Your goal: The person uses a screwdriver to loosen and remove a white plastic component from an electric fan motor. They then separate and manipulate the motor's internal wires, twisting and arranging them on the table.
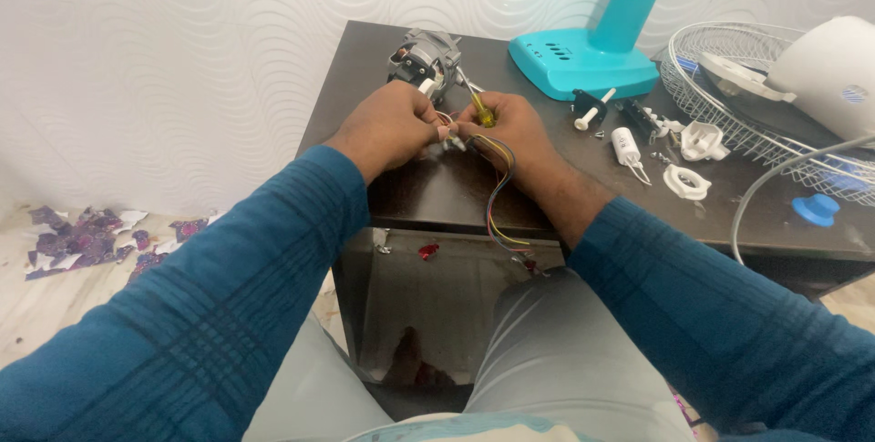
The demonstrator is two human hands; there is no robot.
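Nearest, a bundle of coloured wires [499, 196] hangs over the dark table's [456, 191] front edge, running up into the right hand [507, 129], closed on a yellow-handled screwdriver [481, 112]. Beside it, the left hand [394, 125] pinches the wire ends. Beyond lies a grey fan motor [425, 57], then a teal fan base [583, 59].
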